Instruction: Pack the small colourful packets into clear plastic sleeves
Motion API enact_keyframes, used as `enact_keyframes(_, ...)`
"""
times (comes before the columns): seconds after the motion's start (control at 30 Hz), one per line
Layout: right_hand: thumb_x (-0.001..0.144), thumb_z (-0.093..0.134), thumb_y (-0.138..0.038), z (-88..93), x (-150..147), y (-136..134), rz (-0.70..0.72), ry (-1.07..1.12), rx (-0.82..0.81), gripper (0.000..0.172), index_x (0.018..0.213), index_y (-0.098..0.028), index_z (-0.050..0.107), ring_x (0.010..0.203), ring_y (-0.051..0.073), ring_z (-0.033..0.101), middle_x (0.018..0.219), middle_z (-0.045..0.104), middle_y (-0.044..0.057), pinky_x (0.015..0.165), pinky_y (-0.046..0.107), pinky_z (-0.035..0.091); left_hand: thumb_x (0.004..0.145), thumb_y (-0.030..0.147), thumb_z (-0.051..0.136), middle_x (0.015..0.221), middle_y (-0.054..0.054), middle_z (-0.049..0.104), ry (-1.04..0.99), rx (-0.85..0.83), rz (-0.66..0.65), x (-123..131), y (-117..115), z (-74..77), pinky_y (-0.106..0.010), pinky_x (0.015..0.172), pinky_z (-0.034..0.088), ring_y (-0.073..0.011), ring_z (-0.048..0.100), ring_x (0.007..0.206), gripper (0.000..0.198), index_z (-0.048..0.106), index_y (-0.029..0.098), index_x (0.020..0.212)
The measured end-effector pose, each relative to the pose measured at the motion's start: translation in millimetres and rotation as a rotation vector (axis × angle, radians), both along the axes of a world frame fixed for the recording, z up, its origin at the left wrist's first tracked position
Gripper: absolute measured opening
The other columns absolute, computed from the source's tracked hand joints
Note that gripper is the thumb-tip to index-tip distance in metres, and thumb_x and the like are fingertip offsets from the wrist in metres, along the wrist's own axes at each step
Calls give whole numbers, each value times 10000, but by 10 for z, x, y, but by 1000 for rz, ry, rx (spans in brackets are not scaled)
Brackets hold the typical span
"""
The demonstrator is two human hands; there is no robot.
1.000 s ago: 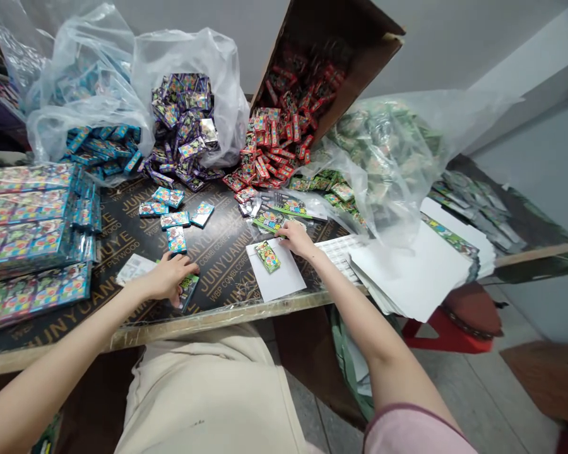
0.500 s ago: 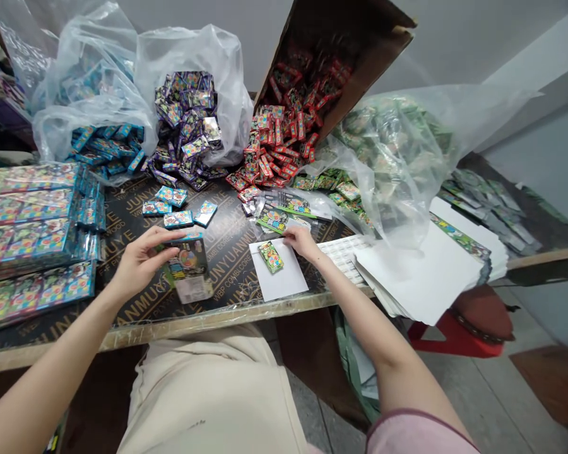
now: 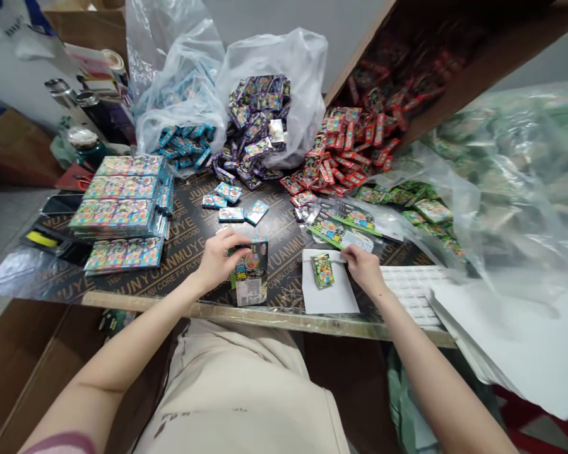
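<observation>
My left hand [image 3: 221,260] is closed, thumb against fingers, at the upper left of a dark printed packet [image 3: 252,277] with a pale label. A bit of blue shows at the packet's top edge, perhaps a small box. My right hand [image 3: 363,270] pinches at the upper right corner of a white sheet [image 3: 331,304]; what lies between its fingertips is too small to make out. On that sheet rests a small green box [image 3: 322,271]. Flat green-and-black printed packets [image 3: 330,228] lie just beyond my right hand. Several small blue boxes [image 3: 231,214] lie beyond my left hand.
Stacked wrapped multicoloured boxes [image 3: 118,214] stand at left. Behind are bags of blue boxes [image 3: 184,148] and purple boxes [image 3: 260,104], red boxes [image 3: 345,151] spilling from a carton [image 3: 502,63], and a bag of green boxes [image 3: 502,183]. White sheets [image 3: 525,334] overhang the right edge.
The view has swung left, so everything appears further right and a flask and holder show at left. My left hand keeps the dark packet; my right hand stays by the white sheet's corner.
</observation>
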State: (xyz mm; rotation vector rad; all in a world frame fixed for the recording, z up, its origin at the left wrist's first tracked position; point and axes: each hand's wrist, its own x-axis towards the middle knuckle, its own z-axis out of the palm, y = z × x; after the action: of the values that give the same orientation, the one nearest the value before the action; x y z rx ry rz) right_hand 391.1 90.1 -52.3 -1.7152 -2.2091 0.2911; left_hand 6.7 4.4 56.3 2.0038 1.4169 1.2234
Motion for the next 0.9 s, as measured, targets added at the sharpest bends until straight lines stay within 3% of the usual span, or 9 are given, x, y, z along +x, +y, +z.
enact_keyframes(0.07, 801, 468, -121, 39, -56, -30, 55, -155, -5, 153, 756, -200, 592, 675, 246, 605, 694, 652, 94, 630, 322, 410, 832, 175, 650, 821, -57, 677, -8, 41, -14, 12, -9, -40, -302, 732, 493, -178, 637, 789, 89, 711, 175, 897)
enact_keyframes(0.17, 819, 429, -82, 89, -198, -167, 210, -368, 83, 192, 789, -172, 596, 781, 265, 590, 839, 664, 159, 702, 351, 397, 838, 153, 634, 835, -57, 670, -14, 71, -46, 47, -18, -80, -301, 746, 494, -180, 640, 811, 83, 700, 169, 886)
enact_keyframes(0.27, 808, 408, -58, 120, -293, -258, 231, -400, 113, 202, 791, -158, 583, 792, 248, 567, 873, 644, 161, 722, 344, 388, 829, 127, 626, 843, -52, 664, -1, 52, -70, 100, -19, -73, -292, 732, 493, -176, 636, 803, 88, 686, 166, 881)
enact_keyframes(0.37, 774, 440, -90, 272, -350, -187, 16, -163, 27, 135, 736, -177, 536, 683, 212, 538, 728, 603, 95, 652, 313, 384, 803, 101, 636, 832, -45, 674, -5, 19, -72, 147, -20, -52, -289, 714, 491, -175, 636, 783, 97, 674, 169, 861)
enact_keyframes(0.47, 798, 505, -252, 688, -576, -68, -136, 245, 17, 74, 756, -192, 520, 726, 209, 555, 788, 614, 77, 673, 315, 410, 760, 122, 689, 806, -38, 694, -70, -21, -17, 168, -20, -49, -304, 722, 494, -185, 652, 774, 74, 650, 174, 795)
enact_keyframes(0.57, 796, 564, -394, 1247, -1064, -55, 152, 551, -169, 199, 767, -198, 542, 872, 209, 579, 946, 638, 78, 722, 300, 427, 733, 156, 719, 812, -42, 701, -112, -40, -1, 168, -24, -35, -320, 747, 495, -196, 659, 790, 102, 619, 174, 745)
enact_keyframes(0.67, 776, 600, -422, 1652, -1606, -119, 434, 599, -443, 248, 722, -184, 553, 863, 180, 575, 974, 640, 72, 700, 269, 424, 736, 154, 694, 857, -54, 678, -74, -15, -30, 166, -43, 19, -322, 765, 477, -196, 633, 830, 95, 603, 169, 757)
enact_keyframes(0.77, 751, 623, -434, 1755, -1950, -148, 588, 520, -628, 275, 698, -173, 551, 690, 130, 518, 765, 610, 28, 609, 238, 386, 712, 157, 683, 824, -35, 639, -31, -8, -18, 173, -78, 78, -307, 736, 455, -187, 594, 802, 122, 587, 172, 786)
enact_keyframes(0.9, 733, 615, -440, 1665, -2061, -113, 617, 450, -675, 284, 693, -166, 554, 595, 106, 451, 622, 531, -19, 549, 229, 339, 699, 193, 691, 797, -24, 624, -51, -19, 17, 199, -108, 89, -302, 726, 446, -181, 585, 772, 139, 586, 172, 787)
